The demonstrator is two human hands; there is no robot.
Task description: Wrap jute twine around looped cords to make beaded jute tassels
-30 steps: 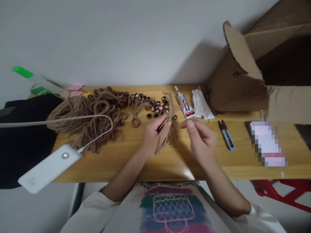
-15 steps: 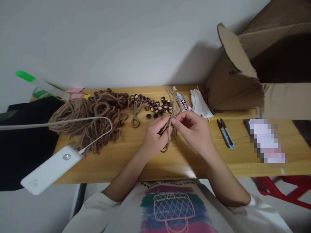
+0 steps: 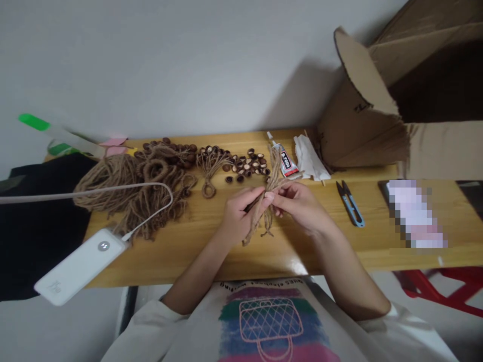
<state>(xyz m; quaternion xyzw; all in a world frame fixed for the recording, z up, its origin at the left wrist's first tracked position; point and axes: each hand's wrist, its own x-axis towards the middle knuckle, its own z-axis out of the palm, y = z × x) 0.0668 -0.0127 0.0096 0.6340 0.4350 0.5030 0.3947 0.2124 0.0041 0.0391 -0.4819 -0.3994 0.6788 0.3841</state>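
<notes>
Brown twine strands (image 3: 275, 161) are bunched between my two hands over the middle of the wooden table, some pointing toward the wall, others hanging toward me. My left hand (image 3: 241, 211) is closed around the bunch from the left. From the right, my right hand (image 3: 300, 203) pinches it, thumb against the fingers near the crossing point. The fingers partly hide where the strands meet. Beyond my hands lie a B-7000 glue tube (image 3: 286, 162) and several cut brown shells (image 3: 251, 165). A looped twine piece with shells (image 3: 209, 187) rests left of them.
Coiled twine (image 3: 107, 183) and more shelled cords lie at the left, near a white power bank (image 3: 81, 266) with a cable. Blue snips (image 3: 350, 203), a phone (image 3: 417, 213), white tissue (image 3: 310, 158) and a large cardboard box (image 3: 362, 130) stand or lie right. The wall is behind.
The twine bunch has shifted, with its lower ends now hanging farther apart toward me. My fingers still grip it, slightly lower in view. The glue tube's label shows more fully.
</notes>
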